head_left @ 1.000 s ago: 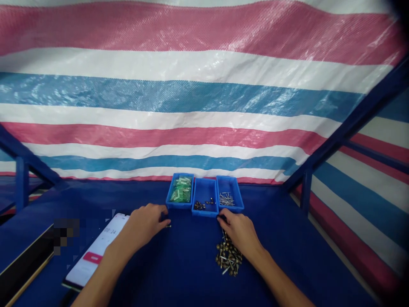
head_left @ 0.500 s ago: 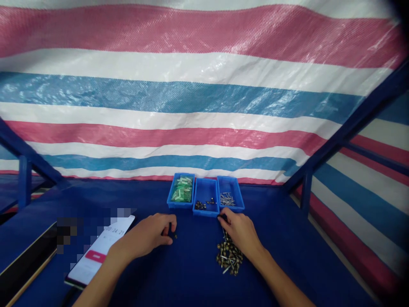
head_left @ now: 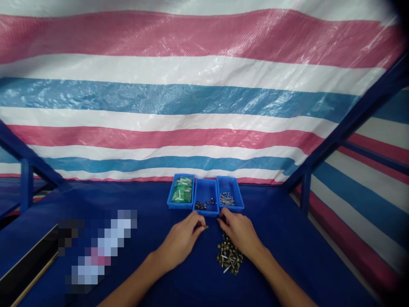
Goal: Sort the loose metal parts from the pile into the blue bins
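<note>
My left hand [head_left: 182, 238] is closed in a pinch, with a small brass-coloured metal piece [head_left: 206, 227] at its fingertips. Facing it, my right hand [head_left: 240, 228] also has thumb and forefinger together; a tiny dark bit shows at the tips, too small to name. Under and in front of the right hand lies a pile of brass-coloured round-headed metal pieces [head_left: 230, 259], with some silver shanks among them. Just beyond both hands, the middle blue bin [head_left: 204, 187] holds a few small dark metal pieces [head_left: 200, 206].
The left blue bin [head_left: 168, 200] contains green-tinted clear packets [head_left: 182, 190]; silver nails or pins [head_left: 226, 199] lie in the right blue bin [head_left: 241, 204]. A pixelated phone [head_left: 105, 251] and a long black object [head_left: 30, 264] are at left. Striped sheeting [head_left: 191, 98] rises behind the blue table [head_left: 153, 290].
My left hand has moved right and slightly forward, closing from a loose curl into a pinch on the small piece. My right hand stays almost in place.
</note>
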The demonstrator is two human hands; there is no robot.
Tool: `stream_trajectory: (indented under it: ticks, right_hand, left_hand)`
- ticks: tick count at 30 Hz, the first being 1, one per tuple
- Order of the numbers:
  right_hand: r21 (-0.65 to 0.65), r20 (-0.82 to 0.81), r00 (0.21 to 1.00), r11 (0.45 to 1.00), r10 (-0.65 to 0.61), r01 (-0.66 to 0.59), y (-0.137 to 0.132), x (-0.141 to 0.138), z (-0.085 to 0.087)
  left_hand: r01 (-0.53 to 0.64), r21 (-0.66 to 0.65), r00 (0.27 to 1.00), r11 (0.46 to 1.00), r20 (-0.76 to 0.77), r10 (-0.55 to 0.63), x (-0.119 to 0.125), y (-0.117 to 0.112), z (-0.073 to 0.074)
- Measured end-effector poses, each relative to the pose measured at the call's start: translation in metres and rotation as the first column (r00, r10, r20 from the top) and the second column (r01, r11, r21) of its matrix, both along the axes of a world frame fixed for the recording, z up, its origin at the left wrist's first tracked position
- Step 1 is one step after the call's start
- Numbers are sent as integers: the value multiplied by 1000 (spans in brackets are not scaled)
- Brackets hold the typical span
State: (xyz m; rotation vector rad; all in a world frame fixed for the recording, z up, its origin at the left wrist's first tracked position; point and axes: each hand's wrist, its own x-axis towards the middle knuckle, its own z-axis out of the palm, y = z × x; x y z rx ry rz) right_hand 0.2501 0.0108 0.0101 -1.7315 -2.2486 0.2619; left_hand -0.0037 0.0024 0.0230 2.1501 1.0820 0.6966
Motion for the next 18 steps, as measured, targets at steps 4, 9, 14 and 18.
stream_trajectory:
  ticks: [4, 9, 14, 18]
  right_hand:
    - [-8, -9, 1000, 1000, 10, -10, 0, 1, -2]
    - [-8, -29, 999, 999, 36, -36, -1, 2, -2]
    - [2, -28, 999, 999, 44, -44, -1, 1, -2]
    - [43, -43, 998, 998, 53, -51, 0, 1, -7]
  left_hand:
    - [116, 38, 992, 993, 45, -118, 22, -16, -10]
    - [32, 14, 997, 999, 63, -32, 19, -14, -19]
    - [26, -11, 997, 1000, 80, -25, 12, -9, -20]
    - [55, -46, 977, 997, 210, -44, 14, -13, -12]
